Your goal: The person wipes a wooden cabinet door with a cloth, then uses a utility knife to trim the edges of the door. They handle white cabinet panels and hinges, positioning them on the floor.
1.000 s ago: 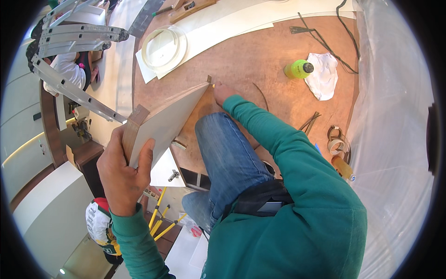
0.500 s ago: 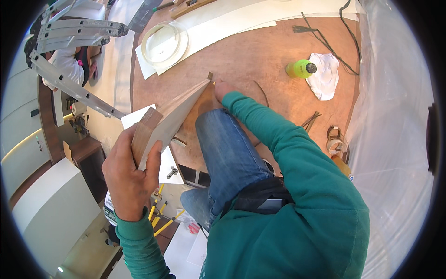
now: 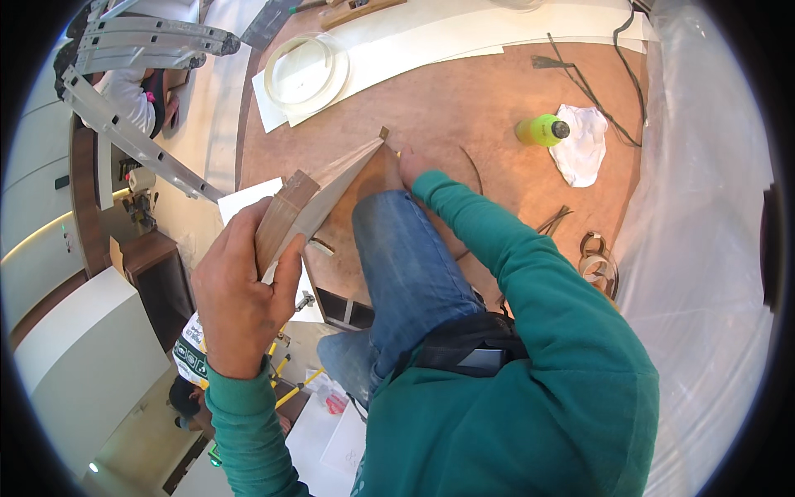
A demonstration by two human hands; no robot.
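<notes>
A long board (image 3: 344,172) with a wood-grain edge and a pale face slants away from me, resting across the work surface beside my bent knee. My left hand (image 3: 242,290) clasps its near end, thumb on the pale face and fingers over the other side. At the far end a small brown tab of edging strip (image 3: 383,132) sticks up past the board's tip. Close by that tip is my right hand (image 3: 416,166), its fingers closed; a speck of yellow shows at them, but what they hold is hidden.
A brown worktop (image 3: 464,99) carries a coil of pale edging (image 3: 308,74), a yellow-green bottle (image 3: 537,131), a white cloth (image 3: 582,145), dark strips and tape rolls (image 3: 595,263). An aluminium ladder (image 3: 137,137) stands left; people are at the left and below. Plastic sheeting (image 3: 704,207) hangs right.
The view has shifted slightly. My left hand and the board's near end sit a little further right in view; the right hand stays by the far tip. A person below left shows more.
</notes>
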